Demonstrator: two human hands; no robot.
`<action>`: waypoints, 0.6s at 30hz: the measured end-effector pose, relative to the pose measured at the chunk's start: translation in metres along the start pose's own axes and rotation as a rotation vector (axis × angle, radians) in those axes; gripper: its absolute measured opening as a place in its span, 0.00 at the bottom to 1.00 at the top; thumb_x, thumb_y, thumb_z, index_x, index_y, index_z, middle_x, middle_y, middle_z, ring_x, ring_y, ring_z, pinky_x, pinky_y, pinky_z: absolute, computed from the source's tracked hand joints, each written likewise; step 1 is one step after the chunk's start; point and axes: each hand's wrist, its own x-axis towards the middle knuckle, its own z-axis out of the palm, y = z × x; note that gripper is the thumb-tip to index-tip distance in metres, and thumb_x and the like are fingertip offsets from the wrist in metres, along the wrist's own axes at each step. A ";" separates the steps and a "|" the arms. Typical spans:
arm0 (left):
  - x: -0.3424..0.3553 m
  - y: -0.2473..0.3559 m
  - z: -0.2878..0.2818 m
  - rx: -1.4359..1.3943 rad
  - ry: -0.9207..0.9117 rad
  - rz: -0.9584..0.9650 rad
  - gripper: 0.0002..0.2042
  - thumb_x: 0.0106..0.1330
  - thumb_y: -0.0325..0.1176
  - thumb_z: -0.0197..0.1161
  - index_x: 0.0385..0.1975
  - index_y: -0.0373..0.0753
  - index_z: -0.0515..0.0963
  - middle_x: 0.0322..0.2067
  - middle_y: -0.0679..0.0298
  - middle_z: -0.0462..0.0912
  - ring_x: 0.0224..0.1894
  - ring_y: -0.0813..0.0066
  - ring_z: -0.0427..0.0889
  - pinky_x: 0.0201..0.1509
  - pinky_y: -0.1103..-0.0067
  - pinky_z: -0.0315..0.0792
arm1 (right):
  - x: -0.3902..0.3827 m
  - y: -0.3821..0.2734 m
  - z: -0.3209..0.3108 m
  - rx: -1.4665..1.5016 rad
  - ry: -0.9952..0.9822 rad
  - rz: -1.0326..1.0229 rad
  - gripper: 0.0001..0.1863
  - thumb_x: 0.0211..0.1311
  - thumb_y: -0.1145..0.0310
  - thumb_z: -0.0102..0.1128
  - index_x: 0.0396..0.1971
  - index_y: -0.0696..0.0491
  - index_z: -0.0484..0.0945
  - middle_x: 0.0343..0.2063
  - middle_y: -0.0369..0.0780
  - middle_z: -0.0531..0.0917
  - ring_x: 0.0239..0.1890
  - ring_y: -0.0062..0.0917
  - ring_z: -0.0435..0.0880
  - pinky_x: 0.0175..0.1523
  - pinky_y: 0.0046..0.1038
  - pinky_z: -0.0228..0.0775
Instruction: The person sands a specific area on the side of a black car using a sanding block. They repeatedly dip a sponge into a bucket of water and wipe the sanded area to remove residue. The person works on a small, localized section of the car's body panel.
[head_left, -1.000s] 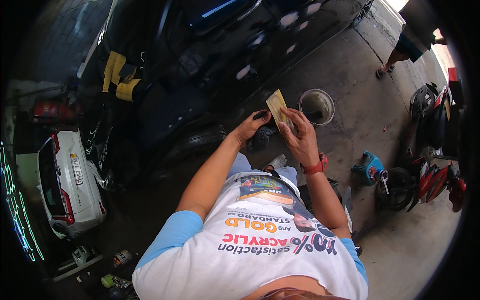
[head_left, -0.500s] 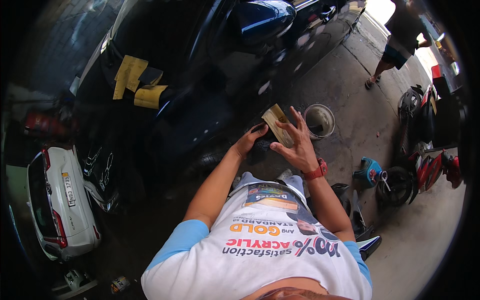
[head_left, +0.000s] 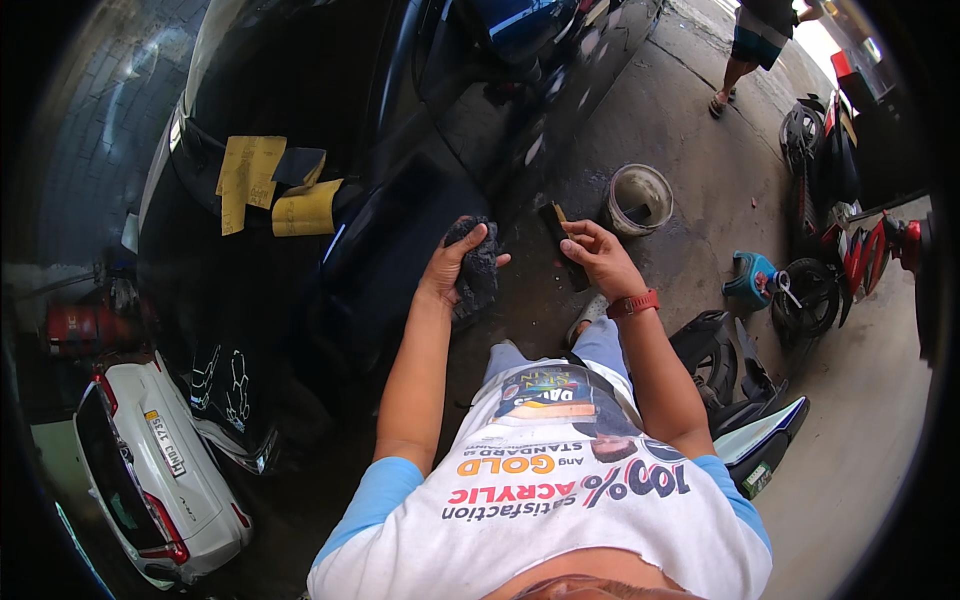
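Block [head_left: 557, 234] at two o'clock, edge pinched by the right grip [head_left: 607, 262], likely keeping its face clear; left grip [head_left: 446, 266], eleven o'clock, half-curls round a rag [head_left: 480, 278].

"That dark car [head_left: 405, 205] at upper centre looks glossy."
"Very. The yellow sheets [head_left: 305, 210], upper left, seem matt paper."
"And the black rag [head_left: 480, 285] mid-frame?"
"Rumpled, dull cloth. The concrete floor [head_left: 700, 135], upper right, looks matt."
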 end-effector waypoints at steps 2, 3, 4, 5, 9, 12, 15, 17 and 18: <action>0.013 0.016 0.012 -0.110 0.075 0.174 0.09 0.68 0.28 0.75 0.42 0.43 0.82 0.49 0.59 0.89 0.54 0.65 0.89 0.52 0.68 0.87 | -0.005 0.008 -0.014 0.127 0.089 -0.025 0.24 0.71 0.61 0.75 0.60 0.57 0.81 0.42 0.36 0.89 0.47 0.17 0.85 0.58 0.22 0.75; 0.024 0.025 0.027 -0.082 0.080 0.284 0.07 0.68 0.24 0.73 0.37 0.43 0.81 0.47 0.58 0.89 0.52 0.62 0.90 0.48 0.67 0.88 | -0.008 0.014 -0.026 0.113 0.128 -0.007 0.24 0.71 0.61 0.75 0.60 0.57 0.81 0.42 0.36 0.89 0.46 0.17 0.85 0.57 0.23 0.76; 0.039 0.035 0.030 0.085 0.133 0.379 0.06 0.68 0.23 0.72 0.35 0.43 0.81 0.43 0.60 0.90 0.47 0.66 0.90 0.46 0.70 0.86 | -0.008 0.019 -0.034 0.105 0.151 0.005 0.24 0.70 0.61 0.75 0.60 0.56 0.80 0.42 0.36 0.89 0.46 0.17 0.85 0.56 0.23 0.76; 0.055 0.046 0.032 0.253 0.190 0.478 0.06 0.69 0.23 0.70 0.34 0.42 0.81 0.39 0.62 0.90 0.43 0.69 0.90 0.43 0.74 0.85 | -0.006 0.026 -0.041 0.096 0.167 0.019 0.24 0.70 0.61 0.76 0.60 0.56 0.80 0.42 0.37 0.89 0.45 0.17 0.86 0.55 0.23 0.77; 0.107 0.097 0.077 1.085 0.471 0.928 0.07 0.64 0.26 0.72 0.29 0.36 0.79 0.27 0.58 0.87 0.31 0.67 0.90 0.38 0.74 0.79 | -0.002 0.050 -0.067 0.183 0.171 0.106 0.24 0.71 0.61 0.75 0.60 0.55 0.80 0.42 0.37 0.88 0.44 0.18 0.86 0.52 0.24 0.78; 0.129 0.150 0.117 1.404 0.556 1.057 0.09 0.62 0.30 0.74 0.30 0.34 0.79 0.24 0.56 0.85 0.30 0.65 0.90 0.38 0.72 0.79 | 0.003 0.054 -0.071 0.210 0.181 0.143 0.23 0.71 0.60 0.75 0.60 0.54 0.80 0.41 0.37 0.88 0.43 0.19 0.85 0.52 0.24 0.77; 0.140 0.202 0.170 1.534 0.640 1.200 0.15 0.63 0.38 0.78 0.32 0.35 0.80 0.24 0.59 0.84 0.29 0.67 0.88 0.39 0.72 0.79 | 0.012 0.073 -0.102 0.088 0.246 0.145 0.24 0.72 0.59 0.74 0.61 0.54 0.80 0.42 0.37 0.88 0.45 0.19 0.84 0.54 0.26 0.76; 0.150 0.239 0.192 1.574 0.668 1.379 0.27 0.58 0.55 0.85 0.35 0.36 0.80 0.29 0.61 0.85 0.31 0.71 0.85 0.40 0.73 0.80 | 0.025 0.098 -0.129 0.065 0.303 0.153 0.23 0.74 0.56 0.71 0.60 0.54 0.80 0.43 0.39 0.88 0.47 0.21 0.83 0.55 0.28 0.75; 0.150 0.264 0.199 1.682 0.746 1.420 0.29 0.56 0.57 0.85 0.38 0.37 0.81 0.34 0.61 0.86 0.36 0.71 0.86 0.43 0.73 0.79 | 0.033 0.107 -0.137 0.057 0.321 0.175 0.23 0.75 0.56 0.70 0.59 0.54 0.79 0.44 0.40 0.87 0.48 0.22 0.84 0.56 0.28 0.75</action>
